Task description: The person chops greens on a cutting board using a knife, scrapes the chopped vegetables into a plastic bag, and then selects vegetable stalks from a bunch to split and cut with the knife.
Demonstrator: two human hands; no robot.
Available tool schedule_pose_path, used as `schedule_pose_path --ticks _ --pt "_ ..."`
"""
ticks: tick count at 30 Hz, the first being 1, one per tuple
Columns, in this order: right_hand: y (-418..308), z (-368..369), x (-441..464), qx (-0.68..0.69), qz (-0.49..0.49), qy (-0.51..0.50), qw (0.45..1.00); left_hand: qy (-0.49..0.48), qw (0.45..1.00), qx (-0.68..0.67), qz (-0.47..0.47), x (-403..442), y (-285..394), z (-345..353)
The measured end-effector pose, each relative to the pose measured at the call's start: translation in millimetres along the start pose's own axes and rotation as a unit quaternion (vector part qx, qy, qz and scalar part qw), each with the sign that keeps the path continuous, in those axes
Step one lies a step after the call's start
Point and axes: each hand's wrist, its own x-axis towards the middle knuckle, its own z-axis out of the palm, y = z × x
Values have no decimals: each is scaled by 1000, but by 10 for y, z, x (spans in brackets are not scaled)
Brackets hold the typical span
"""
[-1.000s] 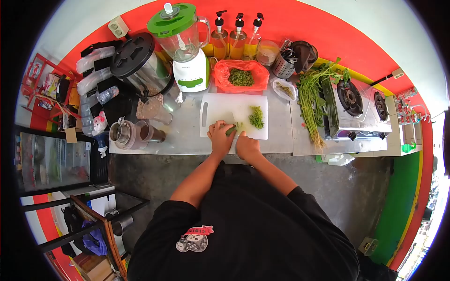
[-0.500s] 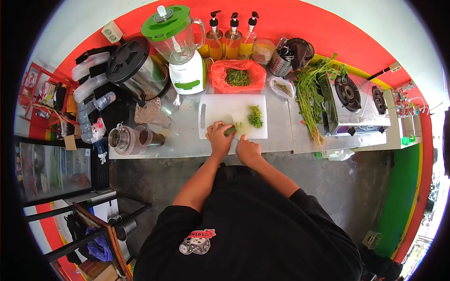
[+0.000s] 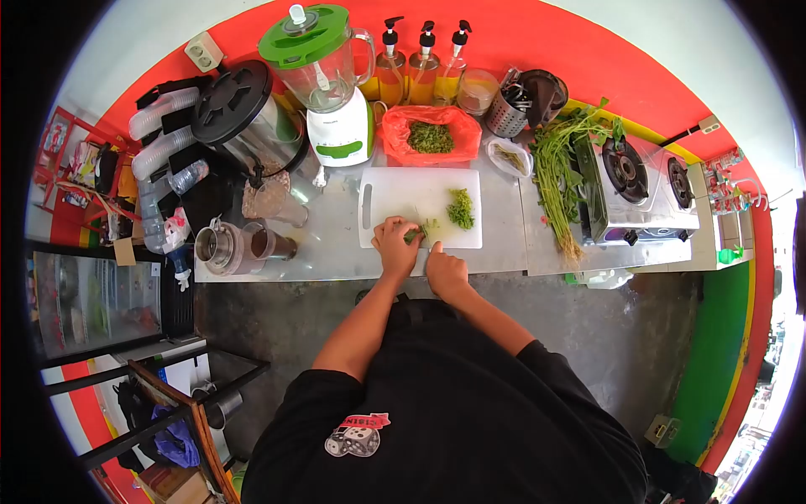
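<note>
My left hand is closed around a small bunch of green stems, pressing it onto the white cutting board near its front edge. My right hand grips a knife, index finger stretched forward; the handle is hidden in the fist and the thin blade hardly shows beside the stems. Between the hands lie a few pale green cut bits. A small heap of chopped greens rests on the right side of the board.
Behind the board sits a red plastic bag with chopped greens, beside a small clear tub. A blender stands back left. Long leafy stalks lie right, next to a gas stove. Plastic jugs stand left.
The view has shifted slightly. The left hand has rolled a little over the bunch, so less of it shows. Both hands stay at the same place on the board.
</note>
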Motion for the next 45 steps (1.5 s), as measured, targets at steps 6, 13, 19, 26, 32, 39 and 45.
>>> schedule_pose_path --ticks 6,13,19,26,32,39,45 --pt "14 -126 44 -3 -7 -13 1000 7 1000 -9 21 -19 -41 9" --pt "-1 32 -13 -17 -3 11 1000 17 998 -11 58 -23 -106 -7" --pt "7 -108 105 -19 -22 -5 1000 -6 999 -15 49 -9 -78 -40" --pt "-18 61 93 2 -2 27 1000 0 999 -20 46 -13 -64 -46" --pt "-18 -132 89 -8 -28 -2 1000 6 999 -16 49 -4 -54 -37" --pt "-28 13 149 18 -7 25 1000 9 998 -14 54 -17 -76 -31" --pt "-28 -64 52 5 -30 -24 999 6 998 -20 54 -21 -85 -43"
